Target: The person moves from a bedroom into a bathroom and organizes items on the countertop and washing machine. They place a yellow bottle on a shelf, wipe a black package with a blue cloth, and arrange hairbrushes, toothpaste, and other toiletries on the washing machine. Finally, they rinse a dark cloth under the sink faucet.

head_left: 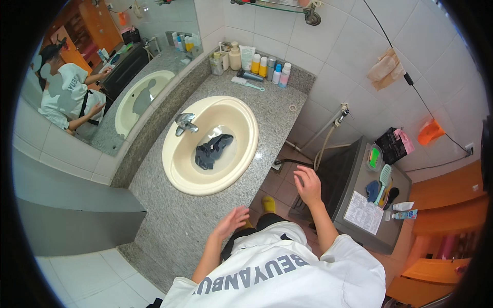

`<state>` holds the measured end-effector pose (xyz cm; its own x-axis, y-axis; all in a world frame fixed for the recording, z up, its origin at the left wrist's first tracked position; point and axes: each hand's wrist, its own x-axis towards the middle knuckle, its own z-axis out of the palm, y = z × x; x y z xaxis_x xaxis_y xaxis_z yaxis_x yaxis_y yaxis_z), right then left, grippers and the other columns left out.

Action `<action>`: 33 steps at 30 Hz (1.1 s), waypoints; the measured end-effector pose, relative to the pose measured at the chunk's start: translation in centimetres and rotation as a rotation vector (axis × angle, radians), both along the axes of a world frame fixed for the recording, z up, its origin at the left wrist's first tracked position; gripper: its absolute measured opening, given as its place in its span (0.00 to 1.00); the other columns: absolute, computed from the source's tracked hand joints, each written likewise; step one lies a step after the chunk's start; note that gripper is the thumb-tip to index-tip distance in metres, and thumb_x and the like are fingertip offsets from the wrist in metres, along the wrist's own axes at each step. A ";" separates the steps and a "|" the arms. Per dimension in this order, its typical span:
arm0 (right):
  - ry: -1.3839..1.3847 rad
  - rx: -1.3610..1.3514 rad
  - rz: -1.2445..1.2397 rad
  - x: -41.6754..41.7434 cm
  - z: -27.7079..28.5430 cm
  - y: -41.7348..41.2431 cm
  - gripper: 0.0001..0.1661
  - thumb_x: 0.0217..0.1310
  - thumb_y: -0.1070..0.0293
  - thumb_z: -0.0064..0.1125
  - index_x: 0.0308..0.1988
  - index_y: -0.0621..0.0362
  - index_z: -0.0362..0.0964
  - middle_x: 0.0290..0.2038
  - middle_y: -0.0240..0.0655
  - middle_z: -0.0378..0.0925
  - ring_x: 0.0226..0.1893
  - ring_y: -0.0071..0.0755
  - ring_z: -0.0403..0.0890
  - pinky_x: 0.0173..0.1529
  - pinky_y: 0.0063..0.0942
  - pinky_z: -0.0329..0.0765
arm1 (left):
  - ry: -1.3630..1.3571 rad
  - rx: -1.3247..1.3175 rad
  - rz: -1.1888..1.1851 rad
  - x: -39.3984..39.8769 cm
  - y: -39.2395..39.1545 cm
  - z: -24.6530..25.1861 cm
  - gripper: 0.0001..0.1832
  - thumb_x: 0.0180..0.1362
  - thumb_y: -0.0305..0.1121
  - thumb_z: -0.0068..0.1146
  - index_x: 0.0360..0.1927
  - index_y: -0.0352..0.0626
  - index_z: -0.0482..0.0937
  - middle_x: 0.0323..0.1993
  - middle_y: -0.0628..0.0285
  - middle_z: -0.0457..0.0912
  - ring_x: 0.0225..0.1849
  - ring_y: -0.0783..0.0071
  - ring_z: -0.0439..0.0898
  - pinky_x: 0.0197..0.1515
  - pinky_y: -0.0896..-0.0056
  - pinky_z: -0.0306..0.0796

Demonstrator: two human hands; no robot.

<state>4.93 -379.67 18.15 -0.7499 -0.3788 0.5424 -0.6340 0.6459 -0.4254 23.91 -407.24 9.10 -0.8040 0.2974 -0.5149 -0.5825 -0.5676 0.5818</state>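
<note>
Both my hands are bare and hold nothing. My left hand (232,222) hovers at the front edge of the grey granite counter (173,219), fingers apart. My right hand (309,185) is raised beside the counter, over the floor, with its fingers loosely bent and apart. Ahead of my left hand, a cream oval sink (246,161) is set in the counter. Dark wet cloth (213,151) lies in shallow water at its bottom. A chrome faucet (186,124) stands on the sink's left rim; whether water runs cannot be told.
Bottles (263,66) and a light-blue-handled brush (248,83) line the counter's back. A mirror (154,57) hangs at left. To the right, a dark grey appliance (396,231) carries a green hairbrush (384,178), a printed sheet (363,213) and tubes. A wall tap (340,115) has a hose.
</note>
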 end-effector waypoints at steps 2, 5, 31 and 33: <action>0.006 0.016 -0.020 -1.1 0.6 -0.1 0.10 0.50 0.75 0.63 0.37 0.58 0.75 0.43 0.38 0.78 0.42 0.45 0.79 0.45 0.36 0.76 | 0.087 -0.062 0.066 -1.9 -1.6 2.0 0.31 0.71 0.52 0.33 0.69 0.42 0.57 0.67 0.56 0.63 0.65 0.64 0.66 0.63 0.59 0.62; 0.009 0.043 -0.070 -4.1 0.8 0.0 0.10 0.52 0.74 0.62 0.38 0.58 0.75 0.41 0.39 0.78 0.42 0.45 0.79 0.45 0.36 0.76 | 0.105 -0.112 0.192 -3.5 -3.9 4.4 0.30 0.71 0.50 0.35 0.67 0.40 0.58 0.66 0.53 0.65 0.64 0.61 0.67 0.63 0.57 0.63; -0.850 -0.289 0.043 -25.9 -12.2 -11.6 0.04 0.60 0.71 0.55 0.36 0.58 0.72 0.29 0.34 0.77 0.30 0.28 0.77 0.37 0.27 0.75 | -0.086 -0.492 0.263 -20.6 -2.9 10.3 0.22 0.67 0.37 0.48 0.62 0.43 0.66 0.54 0.56 0.75 0.54 0.70 0.75 0.54 0.69 0.69; -0.986 -0.378 0.274 -20.0 -9.9 -13.8 0.06 0.59 0.70 0.58 0.37 0.59 0.75 0.26 0.30 0.76 0.27 0.21 0.75 0.34 0.23 0.74 | -0.022 -0.582 0.253 -20.5 -2.1 8.3 0.23 0.65 0.33 0.51 0.63 0.44 0.66 0.52 0.57 0.76 0.53 0.72 0.74 0.53 0.72 0.69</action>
<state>-15.06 -393.47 8.22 -0.8341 -0.5350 -0.1347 -0.0077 0.2555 -0.9668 3.42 -409.34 17.45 -0.8004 -0.2339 -0.5519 -0.4868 -0.2837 0.8262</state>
